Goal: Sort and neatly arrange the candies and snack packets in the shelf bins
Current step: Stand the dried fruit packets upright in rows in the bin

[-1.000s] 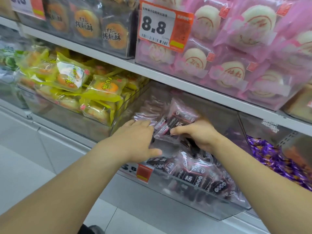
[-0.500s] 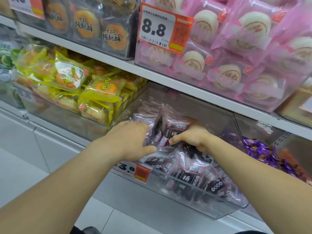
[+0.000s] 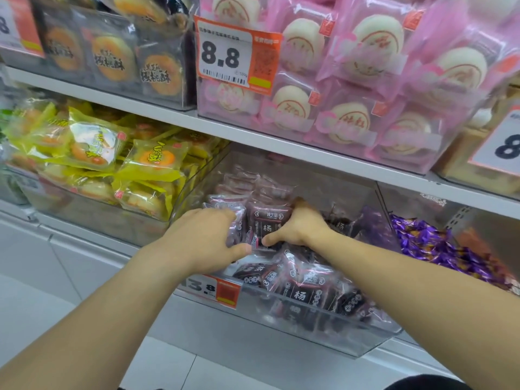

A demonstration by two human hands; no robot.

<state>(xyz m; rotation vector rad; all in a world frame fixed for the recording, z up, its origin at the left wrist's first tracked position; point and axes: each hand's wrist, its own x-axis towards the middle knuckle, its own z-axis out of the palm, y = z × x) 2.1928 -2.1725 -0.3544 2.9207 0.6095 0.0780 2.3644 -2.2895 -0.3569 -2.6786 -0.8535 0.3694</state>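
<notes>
Both hands are inside the clear bin [image 3: 323,327] on the lower shelf, closed from either side on an upright stack of dark plum packets [image 3: 267,223]. The left hand [image 3: 202,240] curls its fingers over the stack's left side, thumb pointing right along the bottom. The right hand [image 3: 298,226] wraps the right side, fingers over the top edge, thumb pressed against the lower front of the foremost packet. That packet stands on its short edge, long axis vertical, printed face turned toward the camera and tipped slightly back. Behind it, more packets of the same kind stand in a row running toward the back of the bin.

In the front part of the bin, loose packets [image 3: 304,288] lie flat and skewed, pointing various ways. An orange price tag [image 3: 222,291] hangs on the bin's front wall. To the left sits a bin of yellow pastry packets [image 3: 152,161]; to the right, purple-wrapped candies [image 3: 433,243]. The upper shelf holds pink bun packets [image 3: 351,80] and another price tag [image 3: 233,57] reading 8.8.
</notes>
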